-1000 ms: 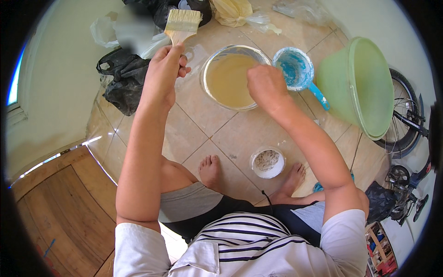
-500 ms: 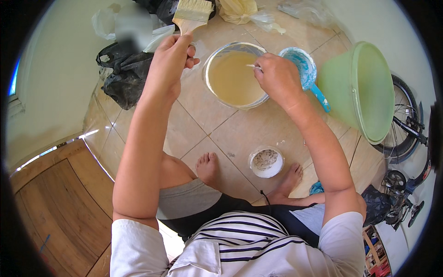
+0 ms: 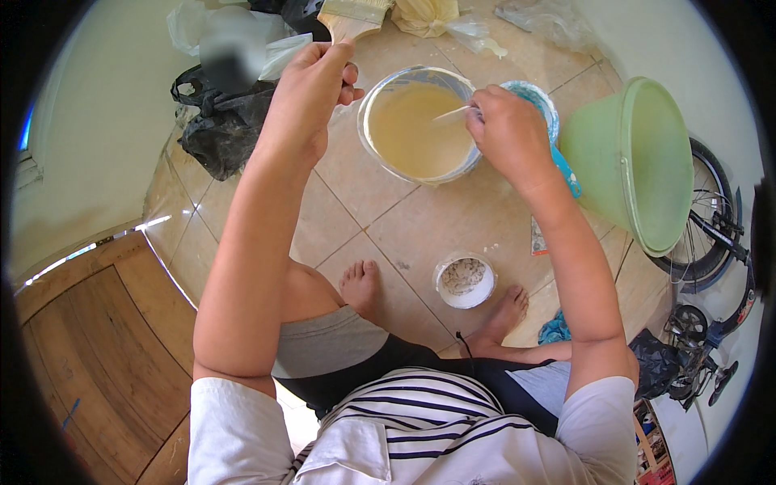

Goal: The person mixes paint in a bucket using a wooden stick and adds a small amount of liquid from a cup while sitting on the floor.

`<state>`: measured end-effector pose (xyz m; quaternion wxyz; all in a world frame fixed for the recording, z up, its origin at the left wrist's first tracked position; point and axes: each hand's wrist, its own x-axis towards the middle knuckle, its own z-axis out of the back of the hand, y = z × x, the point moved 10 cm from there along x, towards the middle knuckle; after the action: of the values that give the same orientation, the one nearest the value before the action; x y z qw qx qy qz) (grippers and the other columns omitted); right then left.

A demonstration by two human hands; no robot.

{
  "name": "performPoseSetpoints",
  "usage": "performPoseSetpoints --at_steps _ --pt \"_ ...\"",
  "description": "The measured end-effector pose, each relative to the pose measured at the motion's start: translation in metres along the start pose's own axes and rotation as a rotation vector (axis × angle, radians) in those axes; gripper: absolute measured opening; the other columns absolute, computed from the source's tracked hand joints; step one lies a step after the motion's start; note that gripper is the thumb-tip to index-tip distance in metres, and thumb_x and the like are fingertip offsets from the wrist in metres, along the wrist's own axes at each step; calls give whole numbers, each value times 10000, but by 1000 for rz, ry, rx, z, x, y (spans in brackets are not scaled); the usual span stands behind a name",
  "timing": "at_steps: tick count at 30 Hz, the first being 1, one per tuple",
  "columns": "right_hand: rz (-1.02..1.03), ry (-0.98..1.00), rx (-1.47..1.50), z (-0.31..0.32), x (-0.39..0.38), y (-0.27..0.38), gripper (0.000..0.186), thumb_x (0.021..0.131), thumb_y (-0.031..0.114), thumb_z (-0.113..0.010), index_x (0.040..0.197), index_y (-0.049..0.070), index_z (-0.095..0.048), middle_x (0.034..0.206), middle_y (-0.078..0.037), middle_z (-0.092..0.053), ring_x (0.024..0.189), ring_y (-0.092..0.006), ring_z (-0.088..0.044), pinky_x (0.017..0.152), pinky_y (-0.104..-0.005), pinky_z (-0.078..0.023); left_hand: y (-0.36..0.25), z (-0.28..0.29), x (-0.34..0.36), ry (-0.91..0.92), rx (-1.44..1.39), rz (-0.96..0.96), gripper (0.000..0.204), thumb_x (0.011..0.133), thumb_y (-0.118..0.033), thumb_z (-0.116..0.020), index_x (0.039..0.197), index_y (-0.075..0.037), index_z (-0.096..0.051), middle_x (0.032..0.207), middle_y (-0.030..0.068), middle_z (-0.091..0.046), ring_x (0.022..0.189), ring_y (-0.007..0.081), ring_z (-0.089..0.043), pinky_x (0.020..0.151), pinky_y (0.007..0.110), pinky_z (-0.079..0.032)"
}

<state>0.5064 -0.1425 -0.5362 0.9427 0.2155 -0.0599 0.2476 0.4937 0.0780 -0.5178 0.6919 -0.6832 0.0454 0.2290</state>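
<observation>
Over the bucket (image 3: 364,121) of cream paint (image 3: 412,133), the right hand (image 3: 512,133) pinches a pale stick (image 3: 451,114), probably light and bendable, best held near its top. Left of the bucket, the left hand (image 3: 311,90) is closed round the brush (image 3: 352,22), likely light, stiff where gripped and soft-bristled.

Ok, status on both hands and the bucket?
Left grip closed on paintbrush. Right grip pinching thin white stick over bucket of pale liquid. Blue pot partly hidden behind right grip.
</observation>
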Motion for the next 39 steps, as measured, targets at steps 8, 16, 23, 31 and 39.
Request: performPoseSetpoints --at_steps 8,16,23,31,39 --pt "-13 -5 -54 -2 -2 -2 110 811 119 -625 774 29 -676 844 -175 -674 799 -357 -675 690 -466 -542 -1 -2 -2 2 -15 -11 232 977 -242 -594 1044 -20 -582 749 -21 -500 603 68 -414 886 330 -514" --pt "10 15 -102 -55 -4 -1 86 816 107 -617 792 38 -662 855 -129 -652 839 -336 -654 709 -459 -529 2 -8 -3 18 10 1 230 983 -235 -585 1050 -15 -586 768 -14 -496 608 80 -418 880 332 -519" --pt "133 74 97 -91 -1 39 85 807 104 -629 790 35 -674 846 -154 -664 853 -348 -653 725 -457 -527 7 -1 -3 8 39 26 258 979 -229 -582 1107 -5 -591 794 3 -501 613 91 -437 878 347 -526" --pt "81 380 -86 -62 -4 27 104 780 79 -631 776 25 -719 859 -179 -701 859 -354 -684 709 -451 -544 2 0 -3 24 3 3 231 977 -221 -579 1069 -10 -587 779 -3 -502 614 86 -441 873 347 -526" --pt "105 26 -23 -66 6 26 82 788 68 -619 776 18 -682 856 -159 -667 854 -342 -672 717 -428 -548 10 0 2 17 32 28 257 986 -221 -563 1102 7 -586 783 -2 -498 610 87 -434 870 346 -528"
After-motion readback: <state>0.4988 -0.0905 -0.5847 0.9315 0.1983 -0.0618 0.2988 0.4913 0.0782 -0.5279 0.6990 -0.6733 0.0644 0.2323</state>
